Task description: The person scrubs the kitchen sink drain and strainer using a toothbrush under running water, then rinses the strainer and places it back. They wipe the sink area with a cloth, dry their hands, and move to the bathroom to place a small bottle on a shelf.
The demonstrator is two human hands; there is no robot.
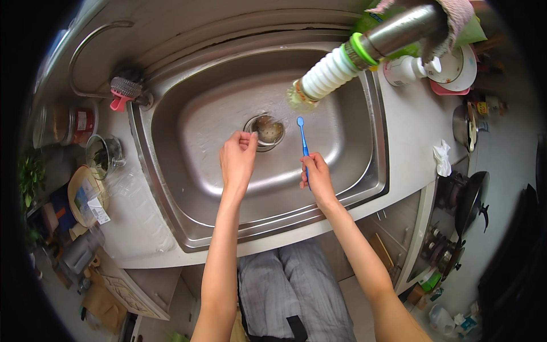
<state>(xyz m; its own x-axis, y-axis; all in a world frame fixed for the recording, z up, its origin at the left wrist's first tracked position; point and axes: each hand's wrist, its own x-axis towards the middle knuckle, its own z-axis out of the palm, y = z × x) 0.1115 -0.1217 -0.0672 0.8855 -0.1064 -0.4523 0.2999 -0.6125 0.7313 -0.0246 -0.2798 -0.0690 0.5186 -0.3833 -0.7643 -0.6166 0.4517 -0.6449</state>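
Observation:
My right hand (318, 173) grips the handle of a blue toothbrush (302, 136), its head pointing away from me over the stainless steel sink (205, 107). Just above the brush head hangs the end of a white ribbed faucet hose (329, 72). My left hand (239, 160) is beside the round drain strainer (269, 129), thumb and curled fingers close together at its near left edge. Whether those fingers pinch the strainer's rim is unclear. Wet marks show on the sink floor around the drain.
A metal scrubber on a pink handle (122, 92) sits at the sink's left corner. Left on the counter stands a glass jug (102, 156). A white pump bottle (404, 70), stacked bowls (459, 68) and a crumpled tissue (442, 158) are on the right. A metal faucet (401, 30) reaches over the sink.

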